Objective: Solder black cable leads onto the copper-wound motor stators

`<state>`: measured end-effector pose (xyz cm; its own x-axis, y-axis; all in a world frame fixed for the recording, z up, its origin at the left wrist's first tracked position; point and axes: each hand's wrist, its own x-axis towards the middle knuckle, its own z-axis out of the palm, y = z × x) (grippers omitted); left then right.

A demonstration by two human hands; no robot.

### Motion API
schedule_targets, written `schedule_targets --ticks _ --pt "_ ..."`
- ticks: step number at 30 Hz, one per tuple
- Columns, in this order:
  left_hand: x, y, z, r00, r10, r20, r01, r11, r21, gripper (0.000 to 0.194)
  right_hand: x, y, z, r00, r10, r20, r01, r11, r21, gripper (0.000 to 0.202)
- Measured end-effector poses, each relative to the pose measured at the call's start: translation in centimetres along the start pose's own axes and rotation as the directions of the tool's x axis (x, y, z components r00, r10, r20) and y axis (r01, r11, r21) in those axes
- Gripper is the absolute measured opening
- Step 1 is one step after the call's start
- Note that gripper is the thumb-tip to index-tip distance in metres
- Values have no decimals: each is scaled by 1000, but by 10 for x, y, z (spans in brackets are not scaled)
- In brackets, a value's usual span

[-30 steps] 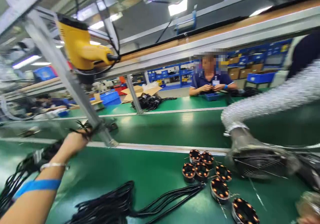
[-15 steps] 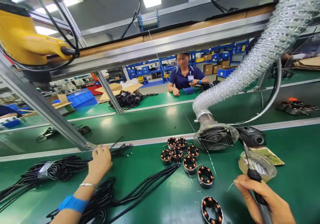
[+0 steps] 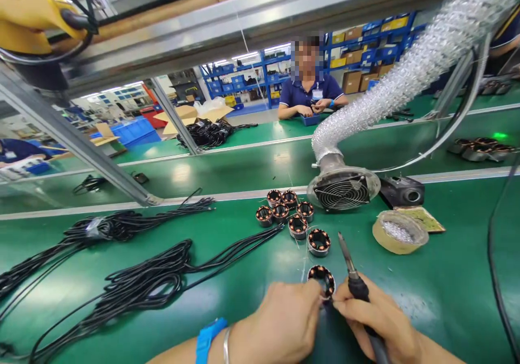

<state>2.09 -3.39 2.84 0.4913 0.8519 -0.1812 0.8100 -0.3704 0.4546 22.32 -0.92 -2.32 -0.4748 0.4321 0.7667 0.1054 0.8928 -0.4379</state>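
Observation:
At the near end of a loose row of stators sits a motor stator (image 3: 320, 275), a dark ring with copper windings. My left hand (image 3: 280, 315) is closed at its near left rim, and its fingertips partly hide the ring. In my right hand (image 3: 376, 312) is a soldering iron (image 3: 350, 258), its metal tip angled up and away over the bench. My right fingertips also meet the stator's near right side, where thin wires seem to be; details are too small to tell. Another stator (image 3: 319, 242) stands just behind, with several more (image 3: 280, 212) clustered farther back.
Black cable bundles (image 3: 146, 277) lie on the left of the green bench (image 3: 244, 293). A fume extractor fan (image 3: 345, 190) with a silver hose (image 3: 390, 90) stands behind the stators. To the right are a round tub (image 3: 400, 234) and a dark iron stand (image 3: 402, 192). A co-worker (image 3: 311, 90) sits opposite.
My left hand has left the cable bundle and come right to the nearest stator. My right hand has moved left with the soldering iron, away from the tub. The view has tilted down.

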Motion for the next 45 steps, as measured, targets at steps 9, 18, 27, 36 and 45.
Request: schedule_targets --ticks 9,18,27,36,45 --pt "30 -92 -15 876 -388 -288 454 863 220 14 -3 16 7 982 188 30 -181 970 -160 34" --pt "37 -109 -14 841 -428 -332 496 855 154 19 -7 17 16 976 208 68 -193 965 -176 39" --pt "9 -77 -11 921 -262 -288 243 965 -100 22 7 6 -7 983 180 14 -180 983 -33 44" --pt "5 -28 -9 971 -45 -235 -51 921 -386 25 37 -13 4 903 409 -130 -387 907 167 21" --pt "20 -20 -5 994 -24 -103 -69 595 -801 43 55 -13 8 938 258 -230 -267 964 -6 19"
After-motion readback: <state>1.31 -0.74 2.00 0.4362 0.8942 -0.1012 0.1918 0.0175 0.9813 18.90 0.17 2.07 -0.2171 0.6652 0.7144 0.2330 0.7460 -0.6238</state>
